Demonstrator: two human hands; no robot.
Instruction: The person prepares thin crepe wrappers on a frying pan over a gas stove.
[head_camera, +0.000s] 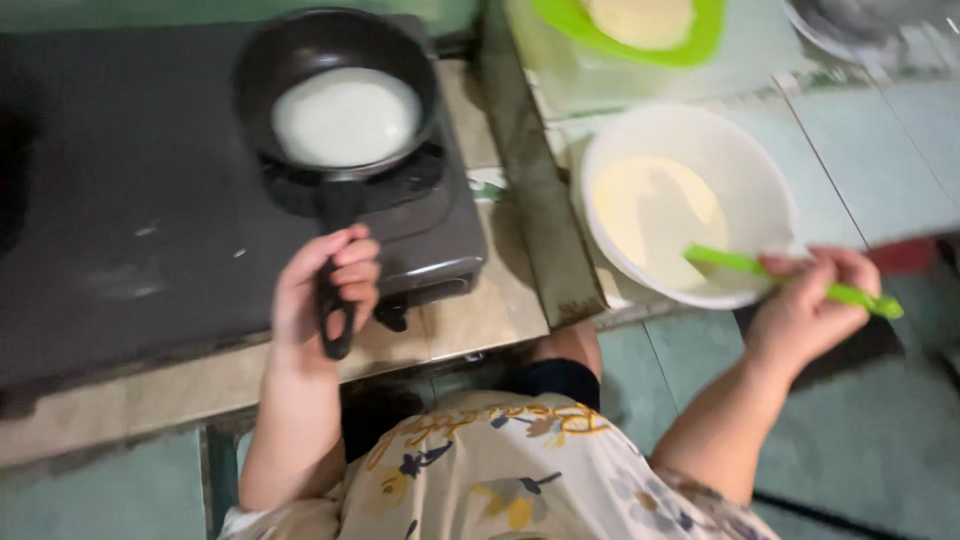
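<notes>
While left hand (325, 290) grips pan (340, 100), right hand (810, 305) holds ladle (770, 270)

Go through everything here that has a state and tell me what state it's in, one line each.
Left hand: closed around the pan handle.
Right hand: gripping the green ladle.
Black pan: on the stove, holding a round of pale batter.
White bowl: partly filled with batter, ladle end inside.
Green plate: carrying a pale flat round.

My left hand (325, 290) has its grip around the black frying pan (340, 95) handle; my right hand (810, 305) holds a green ladle (790, 280) in the white batter bowl (760, 180).
</notes>
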